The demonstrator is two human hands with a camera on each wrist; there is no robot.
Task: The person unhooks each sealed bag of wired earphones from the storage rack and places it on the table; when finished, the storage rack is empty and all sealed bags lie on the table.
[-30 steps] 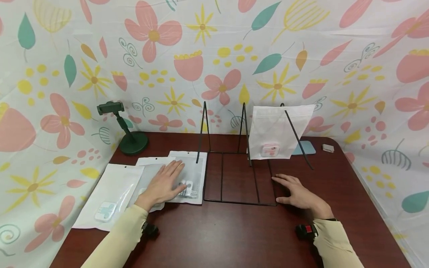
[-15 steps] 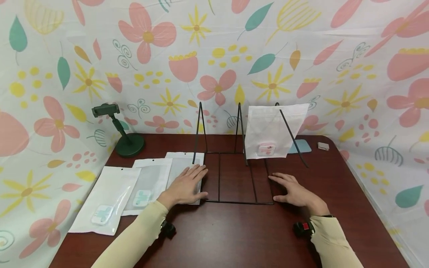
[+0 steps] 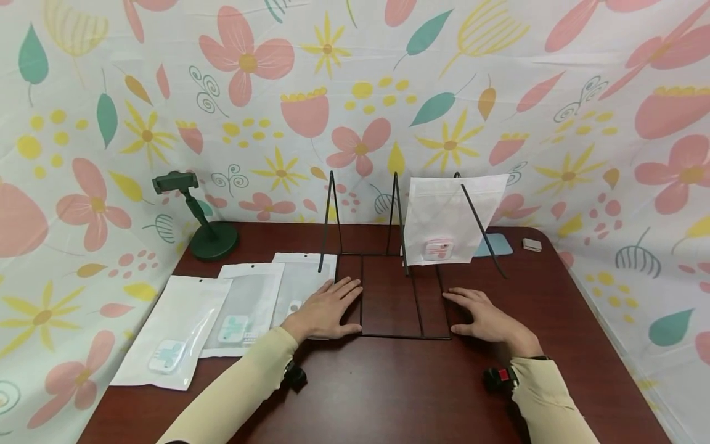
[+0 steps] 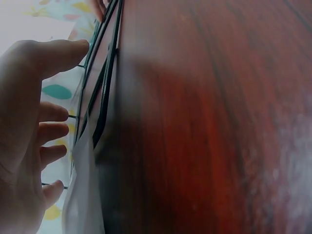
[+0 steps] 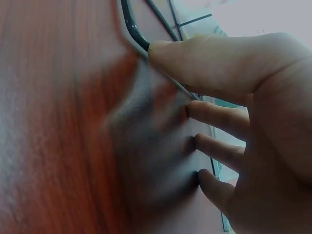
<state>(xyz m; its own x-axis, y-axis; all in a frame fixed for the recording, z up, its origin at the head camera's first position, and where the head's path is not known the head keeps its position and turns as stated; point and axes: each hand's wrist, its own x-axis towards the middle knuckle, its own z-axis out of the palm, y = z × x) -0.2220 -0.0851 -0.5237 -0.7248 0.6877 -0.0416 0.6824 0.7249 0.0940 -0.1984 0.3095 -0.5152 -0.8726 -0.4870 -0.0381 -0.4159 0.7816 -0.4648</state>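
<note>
A black wire rack (image 3: pixel 399 337) with upright loops lies on the dark wood table. One white zip pouch (image 3: pixel 438 213), showing a small pink case in it, stands in its right end. My left hand (image 3: pixel 324 311) is spread over the rack's left side and the edge of a flat pouch (image 3: pixel 304 277), fingers loosely extended. My right hand (image 3: pixel 488 317) rests at the rack's right side. In the right wrist view, its thumb (image 5: pixel 195 61) touches the rack's bent front corner (image 5: pixel 130 22). Two more pouches, a middle one (image 3: pixel 251 296) and an outer one (image 3: pixel 185 308), overlap to the left.
A dark green phone stand (image 3: pixel 213 239) is at the back left. Behind the rack's right end lies a light blue flat piece (image 3: pixel 498 245), with a small whitish block (image 3: pixel 532 245) beside it. A floral cloth (image 3: pixel 355 92) hangs behind the table.
My left hand has slid right, off the flat pouches and onto the rack's left side, uncovering the middle pouch. The right hand stays at the rack's right side.
</note>
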